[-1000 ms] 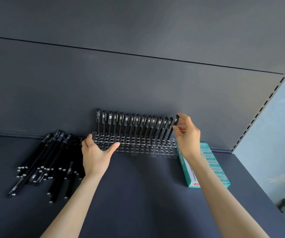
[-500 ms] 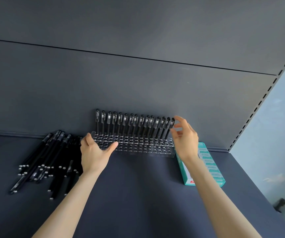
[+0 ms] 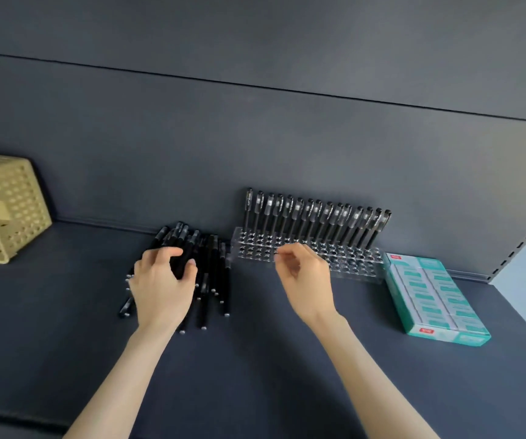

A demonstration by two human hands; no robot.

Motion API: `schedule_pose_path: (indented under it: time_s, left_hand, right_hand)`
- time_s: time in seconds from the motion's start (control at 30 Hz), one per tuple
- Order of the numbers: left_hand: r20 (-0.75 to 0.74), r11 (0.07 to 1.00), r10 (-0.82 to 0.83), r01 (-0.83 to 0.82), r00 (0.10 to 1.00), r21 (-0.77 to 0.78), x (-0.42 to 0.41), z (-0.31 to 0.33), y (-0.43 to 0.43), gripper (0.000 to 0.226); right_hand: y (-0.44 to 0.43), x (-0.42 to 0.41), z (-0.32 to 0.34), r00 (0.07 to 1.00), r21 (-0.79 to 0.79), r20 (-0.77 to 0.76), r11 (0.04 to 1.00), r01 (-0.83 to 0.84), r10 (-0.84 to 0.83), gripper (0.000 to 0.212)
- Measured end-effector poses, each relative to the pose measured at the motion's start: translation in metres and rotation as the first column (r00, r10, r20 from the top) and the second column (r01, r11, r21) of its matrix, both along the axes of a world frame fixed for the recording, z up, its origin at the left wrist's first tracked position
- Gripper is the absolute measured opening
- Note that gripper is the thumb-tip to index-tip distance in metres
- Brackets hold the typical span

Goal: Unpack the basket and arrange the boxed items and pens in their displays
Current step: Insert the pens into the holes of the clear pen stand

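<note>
A clear acrylic pen rack [image 3: 355, 264] stands against the back wall, its back row filled with upright black pens [image 3: 315, 220]. To its left, several loose black pens [image 3: 212, 274] lie in a pile on the shelf. My left hand [image 3: 160, 288] rests on that pile, its fingers curled around a black pen. My right hand [image 3: 307, 280] hovers in front of the rack's front rows, fingers loosely curled and holding nothing. Right of the rack lies a flat teal box [image 3: 435, 296].
A beige perforated basket [image 3: 8, 210] lies tipped on its side at the far left of the dark shelf [image 3: 255, 375]. The back wall rises close behind the rack. A slotted upright [image 3: 521, 242] marks the shelf's right end.
My right hand let go of the pen at the row's right end and drew back leftward. My left hand moved from the rack's left end onto the pen pile. The view swung left, revealing the basket.
</note>
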State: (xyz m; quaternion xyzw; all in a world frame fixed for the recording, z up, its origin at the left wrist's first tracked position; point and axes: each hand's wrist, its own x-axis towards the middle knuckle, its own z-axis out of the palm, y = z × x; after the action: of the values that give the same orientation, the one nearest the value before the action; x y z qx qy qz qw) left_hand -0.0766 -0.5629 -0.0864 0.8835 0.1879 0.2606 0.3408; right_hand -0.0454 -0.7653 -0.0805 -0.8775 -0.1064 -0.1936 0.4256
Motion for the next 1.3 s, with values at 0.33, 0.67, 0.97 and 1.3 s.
schedule_pose_path:
  time_s: [0.33, 0.67, 0.97, 1.3]
  left_hand:
    - [-0.322, 0.973, -0.200, 0.227, 0.925, 0.047, 0.033, -0.017, 0.101, 0.073]
    - [-0.394, 0.871, -0.482, 0.382, 0.782, -0.308, 0.078, -0.012, 0.136, 0.066]
    - [-0.297, 0.896, -0.434, 0.372, 0.851, -0.242, 0.079, -0.021, 0.142, 0.036]
    - [-0.162, 0.796, -0.489, 0.362, 0.857, -0.486, 0.082, -0.025, 0.152, 0.029]
  right_hand:
    - [0.140, 0.010, -0.026, 0.976, -0.189, -0.200, 0.981, 0.048, -0.086, 0.036]
    - [0.182, 0.034, -0.030, 0.888, -0.296, -0.253, 0.905, 0.307, -0.384, 0.062]
    - [0.177, 0.038, -0.036, 0.897, -0.108, -0.244, 0.929, 0.354, -0.370, 0.032]
    - [0.176, 0.039, -0.035, 0.899, -0.030, -0.196, 0.919, 0.393, -0.391, 0.022]
